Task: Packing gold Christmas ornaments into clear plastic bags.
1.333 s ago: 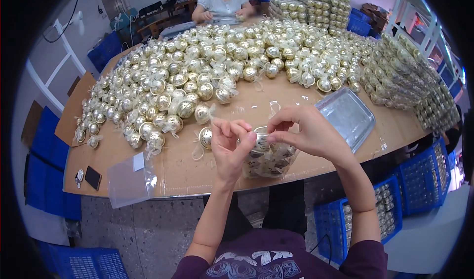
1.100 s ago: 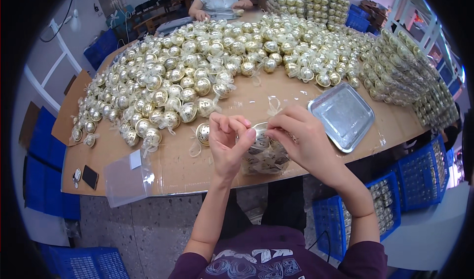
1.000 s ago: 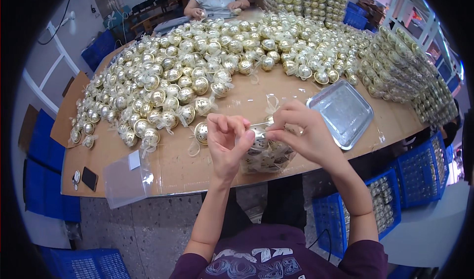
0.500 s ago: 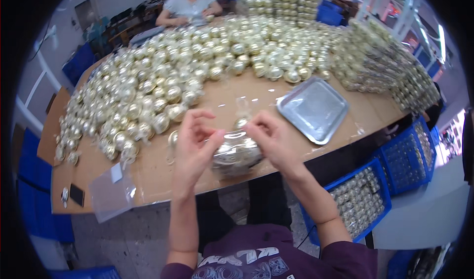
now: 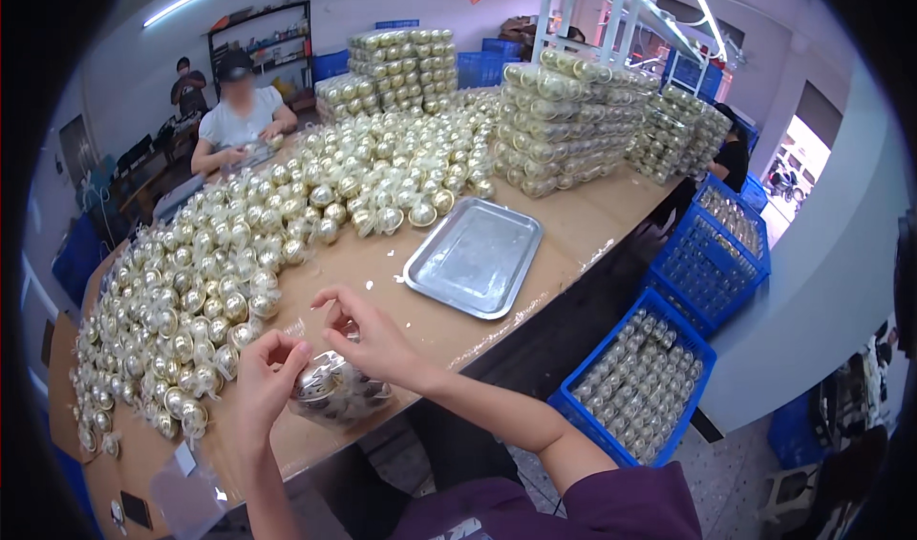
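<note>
At the table's near edge sits a clear plastic pack of shiny gold and silver balls [image 5: 336,394]. My left hand [image 5: 270,380] is at its left upper side, thumb and fingertips pinched together on the clear film. Over the top of the pack is my right hand [image 5: 371,338], fingers bent and index finger raised. Its thumb and other fingers come together just above the film; anything thin between them is too small to make out. A big heap of loose gold balls in clear wrappers [image 5: 224,277] spreads left of and beyond my hands.
A metal tray [image 5: 478,254] lies right of my hands. Stacked clear packs of balls [image 5: 564,125] stand behind it. Blue crates [image 5: 702,373] filled with balls stand at the right. A phone [image 5: 136,509] and a plastic sheet [image 5: 181,497] lie near left. A person [image 5: 239,120] sits across the table.
My view has swung right and up, so hands and pack appear lower left. My right hand has risen over the pack's top; the left stays at its side.
</note>
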`<action>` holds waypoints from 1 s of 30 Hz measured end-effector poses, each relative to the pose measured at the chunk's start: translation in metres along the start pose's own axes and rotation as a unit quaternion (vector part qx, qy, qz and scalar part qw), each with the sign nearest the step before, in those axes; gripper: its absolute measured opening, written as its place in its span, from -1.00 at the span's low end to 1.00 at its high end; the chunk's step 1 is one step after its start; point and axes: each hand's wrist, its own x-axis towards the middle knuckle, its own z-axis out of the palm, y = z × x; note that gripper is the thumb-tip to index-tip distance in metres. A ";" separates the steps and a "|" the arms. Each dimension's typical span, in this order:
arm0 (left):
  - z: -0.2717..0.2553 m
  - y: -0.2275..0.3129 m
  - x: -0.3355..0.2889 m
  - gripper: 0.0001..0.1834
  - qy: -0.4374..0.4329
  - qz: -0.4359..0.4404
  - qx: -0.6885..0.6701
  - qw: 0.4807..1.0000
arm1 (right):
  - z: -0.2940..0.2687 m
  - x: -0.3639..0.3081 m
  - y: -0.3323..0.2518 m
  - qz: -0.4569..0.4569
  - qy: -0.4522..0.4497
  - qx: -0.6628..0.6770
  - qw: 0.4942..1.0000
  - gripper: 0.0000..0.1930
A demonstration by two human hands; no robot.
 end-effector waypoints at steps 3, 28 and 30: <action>0.003 -0.018 -0.002 -0.86 0.088 0.029 -0.082 0.992 | 0.001 -0.025 0.021 -0.081 0.128 -0.067 0.986 -0.32; -0.096 -0.104 -0.212 -0.38 0.272 -0.188 0.536 0.777 | -0.492 0.262 -0.062 0.149 0.192 -0.673 0.699 -0.33; -0.101 -0.130 -0.244 -0.09 0.198 -0.276 0.541 0.769 | -0.509 0.254 -0.036 0.103 0.237 -0.727 0.636 -0.39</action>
